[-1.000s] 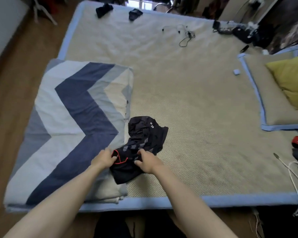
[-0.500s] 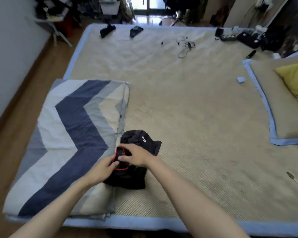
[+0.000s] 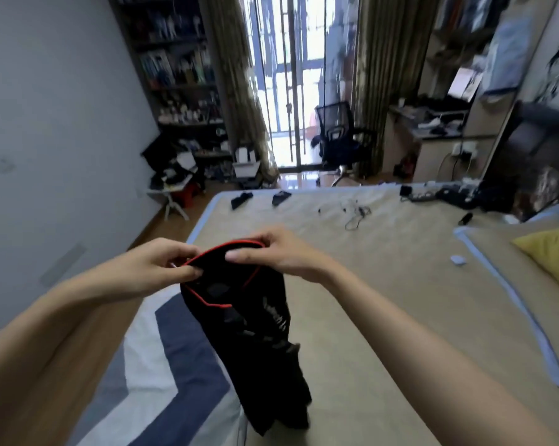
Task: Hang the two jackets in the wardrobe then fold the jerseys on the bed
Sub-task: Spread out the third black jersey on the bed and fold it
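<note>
A black jersey (image 3: 259, 342) with a red-trimmed collar hangs in the air in front of me, over the near left part of the bed (image 3: 384, 284). My left hand (image 3: 162, 268) pinches the left side of the collar. My right hand (image 3: 278, 249) pinches the right side of the collar, thumb on the front. The jersey's lower part dangles down toward the mattress, crumpled and partly twisted. No jackets or wardrobe are in view.
A folded blue, grey and white chevron blanket (image 3: 162, 381) lies at the bed's near left. Two small dark items (image 3: 259, 198), cables (image 3: 355, 214) and gadgets lie at the far edge. A yellow pillow (image 3: 554, 252) is at right. Beyond stand an office chair (image 3: 339, 140), shelves and a desk.
Both hands lifted the black jersey off the bed by its collar, and it now hangs in the air. My head tilted up, bringing the far room into view.
</note>
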{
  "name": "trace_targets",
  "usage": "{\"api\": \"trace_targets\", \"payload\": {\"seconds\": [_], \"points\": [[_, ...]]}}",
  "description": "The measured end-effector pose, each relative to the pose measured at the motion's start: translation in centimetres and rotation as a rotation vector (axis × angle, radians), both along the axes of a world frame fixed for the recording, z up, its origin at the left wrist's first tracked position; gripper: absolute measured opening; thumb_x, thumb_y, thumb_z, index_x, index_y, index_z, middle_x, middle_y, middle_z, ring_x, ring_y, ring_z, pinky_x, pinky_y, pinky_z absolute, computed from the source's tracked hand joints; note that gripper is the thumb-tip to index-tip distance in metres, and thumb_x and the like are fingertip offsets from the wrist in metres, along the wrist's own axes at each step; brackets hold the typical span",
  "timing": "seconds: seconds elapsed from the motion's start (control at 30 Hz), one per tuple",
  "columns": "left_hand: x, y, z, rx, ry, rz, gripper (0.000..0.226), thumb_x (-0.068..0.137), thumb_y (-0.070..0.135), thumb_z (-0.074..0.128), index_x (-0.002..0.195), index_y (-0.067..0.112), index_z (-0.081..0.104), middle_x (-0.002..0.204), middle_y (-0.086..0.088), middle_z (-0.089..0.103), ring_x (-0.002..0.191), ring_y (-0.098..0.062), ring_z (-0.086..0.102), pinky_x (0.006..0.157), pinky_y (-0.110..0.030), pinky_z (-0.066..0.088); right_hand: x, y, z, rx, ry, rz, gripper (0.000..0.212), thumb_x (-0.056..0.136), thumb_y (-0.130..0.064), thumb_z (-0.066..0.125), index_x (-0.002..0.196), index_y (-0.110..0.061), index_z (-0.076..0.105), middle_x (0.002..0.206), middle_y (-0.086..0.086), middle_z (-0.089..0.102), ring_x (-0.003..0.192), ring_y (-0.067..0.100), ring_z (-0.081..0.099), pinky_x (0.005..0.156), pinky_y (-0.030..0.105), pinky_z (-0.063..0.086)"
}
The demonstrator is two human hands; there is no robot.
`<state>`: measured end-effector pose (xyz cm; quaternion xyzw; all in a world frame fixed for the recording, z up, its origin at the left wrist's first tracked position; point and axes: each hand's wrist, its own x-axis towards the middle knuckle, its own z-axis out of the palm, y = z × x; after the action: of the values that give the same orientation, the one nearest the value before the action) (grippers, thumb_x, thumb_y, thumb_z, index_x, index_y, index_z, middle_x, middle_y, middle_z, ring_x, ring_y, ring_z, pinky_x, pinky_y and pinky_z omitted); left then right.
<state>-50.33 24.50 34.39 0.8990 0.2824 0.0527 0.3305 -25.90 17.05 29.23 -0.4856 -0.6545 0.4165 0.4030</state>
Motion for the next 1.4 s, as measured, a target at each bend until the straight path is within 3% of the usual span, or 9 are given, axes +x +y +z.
{"api": "trace_targets", "payload": {"seconds": [0.17,0.3,0.4,0.47,0.53,0.8,1.0,1.2,1.4], "points": [[2.2,1.2,3.7,0.224,0.047,-0.044,0.024,0.089,0.033,0.057,0.098,0.018,0.074,0.090,-0.002,0.075,0.090,-0.025,0.070,0.083,-0.049,0.055,2.3,-1.1,7.6,0.173,-0.036,-0.191,0.027,0.084,-0.035,0.081,0.095,-0.010,0.082,0.078,0.004,0.072,0.075,0.012,0.065,0.069,0.027,0.048],[4.2,2.6,4.1,0.290,0.033,-0.088,0.023,0.096,0.029,0.053,0.097,0.018,0.072,0.090,0.002,0.075,0.090,-0.022,0.071,0.082,-0.043,0.054,5.0,-3.1,10.7,0.300,-0.078,-0.397,0.030,0.087,-0.038,0.080,0.093,-0.008,0.081,0.077,0.022,0.069,0.071,0.017,0.060,0.069,0.034,0.044],[5.5,3.4,3.6,0.268,-0.020,-0.101,0.032,0.093,0.034,0.047,0.112,0.022,0.070,0.099,0.011,0.075,0.095,-0.012,0.070,0.088,-0.034,0.055,7.4,-5.6,12.0,0.402,-0.118,-0.559,0.017,0.089,-0.028,0.079,0.093,-0.012,0.082,0.072,-0.006,0.072,0.068,0.002,0.063,0.066,0.022,0.048],[6.5,3.4,3.4,0.209,-0.109,-0.109,0.029,0.100,0.011,0.048,0.102,0.030,0.070,0.079,0.022,0.069,0.074,0.002,0.061,0.072,-0.019,0.048,9.2,-7.0,12.0,0.423,-0.201,-0.661,0.010,0.090,-0.026,0.078,0.090,-0.017,0.081,0.067,-0.014,0.068,0.065,-0.003,0.059,0.064,0.019,0.045],[7.5,3.0,3.5,0.143,-0.168,-0.066,0.029,0.101,0.000,0.048,0.088,0.018,0.067,0.064,0.013,0.054,0.065,-0.007,0.049,0.063,-0.026,0.040,10.8,-8.6,11.7,0.400,-0.308,-0.723,0.010,0.088,-0.033,0.077,0.080,-0.026,0.078,0.064,-0.012,0.061,0.063,-0.001,0.052,0.062,0.025,0.039],[10.0,0.3,5.0,-0.107,-0.228,-0.118,0.024,0.103,0.024,0.054,0.105,0.009,0.072,0.084,0.001,0.059,0.081,-0.014,0.055,0.074,-0.025,0.044,14.1,-14.9,11.0,0.148,-0.331,-0.720,0.047,0.085,-0.057,0.070,0.090,-0.011,0.079,0.073,0.006,0.052,0.068,0.018,0.047,0.067,0.034,0.031],[13.8,-2.5,6.1,-0.108,-0.352,-0.081,0.062,0.081,0.049,0.052,0.107,-0.006,0.061,0.082,-0.006,0.054,0.081,-0.022,0.054,0.077,-0.038,0.043,17.2,-17.2,11.5,0.140,-0.260,-0.756,0.048,0.105,-0.033,0.054,0.060,-0.026,0.071,0.052,-0.018,0.062,0.051,-0.008,0.058,0.054,0.005,0.039],[18.7,-4.9,6.1,0.004,-0.497,0.025,0.048,0.102,0.029,0.047,0.094,-0.018,0.058,0.068,-0.007,0.046,0.060,-0.019,0.045,0.054,-0.028,0.033,21.5,-17.8,10.8,0.293,-0.286,-0.755,0.043,0.106,-0.035,0.051,0.094,-0.003,0.078,0.073,-0.009,0.069,0.068,0.002,0.062,0.069,0.021,0.045],[22.4,-8.1,5.8,0.001,-0.608,0.062,0.044,0.109,0.024,0.040,0.102,-0.003,0.075,0.098,-0.016,0.077,0.088,-0.019,0.071,0.080,-0.027,0.050,25.6,-17.7,9.4,0.391,-0.204,-0.761,0.046,0.107,-0.032,0.049,0.071,-0.011,0.068,0.050,-0.018,0.052,0.053,-0.004,0.049,0.058,0.021,0.036]]}}
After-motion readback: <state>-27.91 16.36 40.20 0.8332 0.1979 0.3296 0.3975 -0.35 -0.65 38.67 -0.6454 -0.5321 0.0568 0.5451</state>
